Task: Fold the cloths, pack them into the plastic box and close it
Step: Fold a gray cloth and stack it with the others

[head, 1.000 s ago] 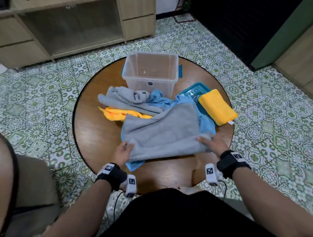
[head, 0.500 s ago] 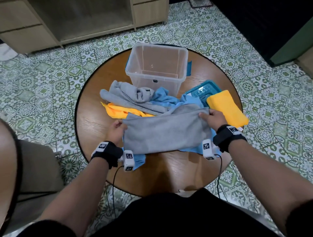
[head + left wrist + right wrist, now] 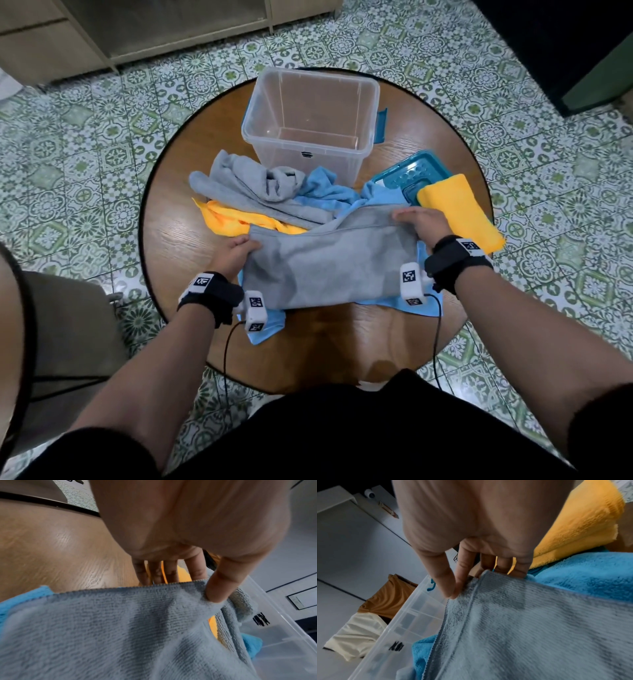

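Note:
A grey cloth lies folded in half across a blue cloth at the table's near side. My left hand pinches its far left corner, thumb on top. My right hand pinches the far right corner. The clear plastic box stands empty at the back of the table. Its teal lid lies to the right, with a folded yellow cloth partly on it. A crumpled grey cloth, a yellow one and a blue one lie in a heap before the box.
The round wooden table stands on a patterned green tile floor. A wooden cabinet is at the back left and a dark cabinet at the back right. A chair seat is beside my left arm.
Both hands lifted the near edge of the grey cloth and carried it away from me, folding the cloth in half. The head view has tilted further down.

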Action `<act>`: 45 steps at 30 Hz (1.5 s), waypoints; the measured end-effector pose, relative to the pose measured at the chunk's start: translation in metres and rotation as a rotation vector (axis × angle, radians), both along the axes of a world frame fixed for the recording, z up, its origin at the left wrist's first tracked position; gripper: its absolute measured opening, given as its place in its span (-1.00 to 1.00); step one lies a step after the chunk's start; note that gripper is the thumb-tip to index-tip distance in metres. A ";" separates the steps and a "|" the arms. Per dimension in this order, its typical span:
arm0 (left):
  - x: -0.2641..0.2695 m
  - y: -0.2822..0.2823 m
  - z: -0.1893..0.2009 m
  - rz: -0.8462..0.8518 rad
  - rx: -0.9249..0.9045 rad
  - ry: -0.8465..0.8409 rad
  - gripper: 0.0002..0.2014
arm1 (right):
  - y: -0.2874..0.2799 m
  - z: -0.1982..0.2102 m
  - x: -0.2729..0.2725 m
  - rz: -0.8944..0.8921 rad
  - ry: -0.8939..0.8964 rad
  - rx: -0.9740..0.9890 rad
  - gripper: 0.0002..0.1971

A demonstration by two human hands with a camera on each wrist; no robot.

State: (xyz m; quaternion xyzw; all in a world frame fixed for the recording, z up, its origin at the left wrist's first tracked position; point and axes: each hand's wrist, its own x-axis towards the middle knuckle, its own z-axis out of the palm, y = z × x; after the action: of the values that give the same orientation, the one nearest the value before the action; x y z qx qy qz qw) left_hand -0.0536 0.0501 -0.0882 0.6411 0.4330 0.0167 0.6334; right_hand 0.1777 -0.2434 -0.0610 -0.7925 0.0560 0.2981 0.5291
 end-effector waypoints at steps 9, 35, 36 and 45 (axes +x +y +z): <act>0.001 -0.005 0.000 0.048 0.103 0.025 -0.93 | -0.018 -0.002 -0.020 0.132 -0.063 -0.210 -0.55; -0.026 0.027 -0.020 0.209 0.239 -0.081 -0.81 | 0.003 -0.014 0.003 -0.153 -0.081 0.083 -0.78; -0.026 0.026 -0.017 0.210 0.254 -0.096 -0.80 | 0.002 -0.012 0.001 -0.156 -0.108 0.103 -0.80; -0.019 0.023 0.015 0.175 0.075 -0.299 -0.88 | -0.026 0.018 -0.009 -0.206 -0.270 0.202 -0.90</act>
State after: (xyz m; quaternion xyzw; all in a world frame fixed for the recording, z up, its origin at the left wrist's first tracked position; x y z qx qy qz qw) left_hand -0.0726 0.0736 -0.0734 0.6146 0.3871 0.1829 0.6625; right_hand 0.1684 -0.2695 -0.0428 -0.7581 0.0353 0.1375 0.6365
